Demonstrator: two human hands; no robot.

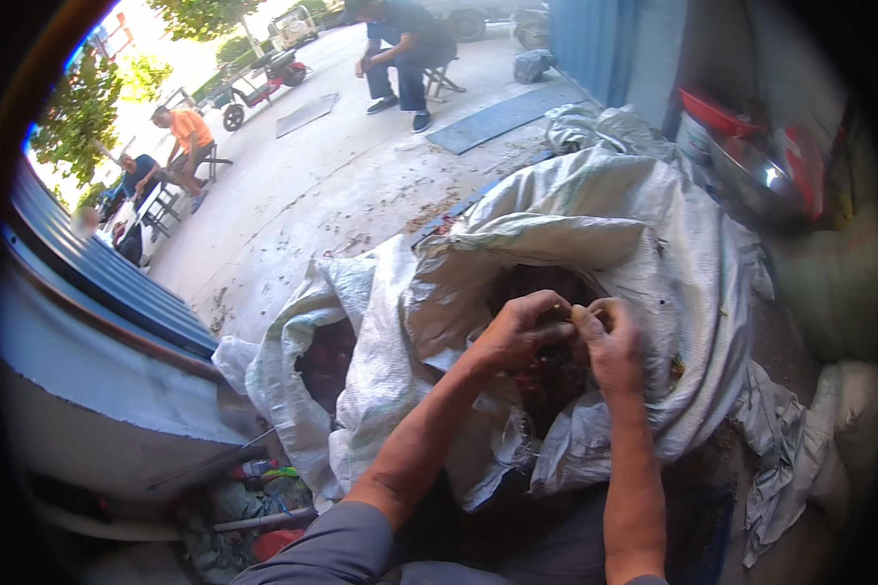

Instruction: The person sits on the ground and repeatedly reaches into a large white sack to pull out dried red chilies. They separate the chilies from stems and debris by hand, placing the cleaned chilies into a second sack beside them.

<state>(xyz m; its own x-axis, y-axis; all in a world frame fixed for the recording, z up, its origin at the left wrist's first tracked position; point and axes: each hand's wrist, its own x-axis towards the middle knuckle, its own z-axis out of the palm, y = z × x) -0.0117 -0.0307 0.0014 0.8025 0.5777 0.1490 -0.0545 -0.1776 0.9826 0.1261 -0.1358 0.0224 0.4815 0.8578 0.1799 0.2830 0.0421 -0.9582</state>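
My left hand (528, 330) and my right hand (616, 342) meet above the mouth of a large white woven sack (673, 292). Thumbs and fingers pinch together around a small piece (558, 307), mostly hidden and too small to identify. Below them, dark red loose material (552, 380) fills the opening of the sack, whose rim is folded outward. To the left, a second white woven sack (285, 365) also gapes, with similar dark red contents (327, 362) inside.
Blue corrugated metal (110, 234) borders the left side. A metal bowl (757, 172) and red basin (713, 110) stand at right. Outside, people sit on stools, including one person (410, 51) near a flat board (508, 117). A red scooter (267, 84) is parked beyond.
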